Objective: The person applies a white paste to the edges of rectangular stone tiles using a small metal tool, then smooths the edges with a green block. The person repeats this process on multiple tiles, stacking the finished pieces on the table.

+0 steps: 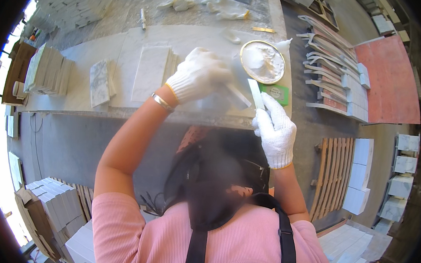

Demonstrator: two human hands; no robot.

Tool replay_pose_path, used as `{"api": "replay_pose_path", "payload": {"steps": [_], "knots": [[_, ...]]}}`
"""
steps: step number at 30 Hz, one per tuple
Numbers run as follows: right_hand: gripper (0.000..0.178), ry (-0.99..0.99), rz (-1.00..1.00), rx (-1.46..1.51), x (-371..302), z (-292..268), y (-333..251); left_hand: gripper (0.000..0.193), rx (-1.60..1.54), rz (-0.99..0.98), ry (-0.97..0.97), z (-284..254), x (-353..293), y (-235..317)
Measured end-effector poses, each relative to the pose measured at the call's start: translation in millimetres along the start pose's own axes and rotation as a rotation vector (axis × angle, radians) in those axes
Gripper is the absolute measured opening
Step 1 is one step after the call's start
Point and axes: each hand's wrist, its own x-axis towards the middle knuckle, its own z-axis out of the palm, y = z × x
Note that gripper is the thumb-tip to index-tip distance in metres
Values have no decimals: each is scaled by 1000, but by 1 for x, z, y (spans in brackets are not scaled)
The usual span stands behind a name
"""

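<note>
My left hand point(200, 74), in a white knitted glove with a yellow cuff, is over the worktable, smeared by motion. A flat pale strip point(237, 95), also blurred, reaches out from its fingers. My right hand point(275, 131), gloved the same way, is closed round the lower end of a narrow white strip point(255, 92) that points up and away from me. Beyond that strip's tip stands a round bowl point(241, 60) with a gold rim, full of white paste point(264, 61). Beside the right fingertips a green packet point(275, 93) lies on the table.
White marble tiles stand on the worktable point(192, 118): a tile point(148, 73) left of my left hand, grey-veined pieces point(99, 82) and a stack point(46, 70) farther left. Loose gloves point(225, 8) lie at the back. A slatted pallet point(332, 176) is at the right.
</note>
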Motion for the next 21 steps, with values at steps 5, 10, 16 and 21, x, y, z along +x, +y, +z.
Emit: {"api": "replay_pose_path", "payload": {"steps": [5, 10, 16, 21], "knots": [[40, -17, 53, 31, -4, -3, -2, 22, 3, 25, 30, 2, 2, -1], [39, -26, -45, -120, 0, 5, 6, 22, 7, 7, 21, 3, 1, -1], [34, 41, -280, -287, 12, 22, 9, 22, 11, 5, 16, 4, 2, -1], [33, 35, -232, -270, 7, 16, 7, 20, 9, -1, 36, 3, 1, 1]]}}
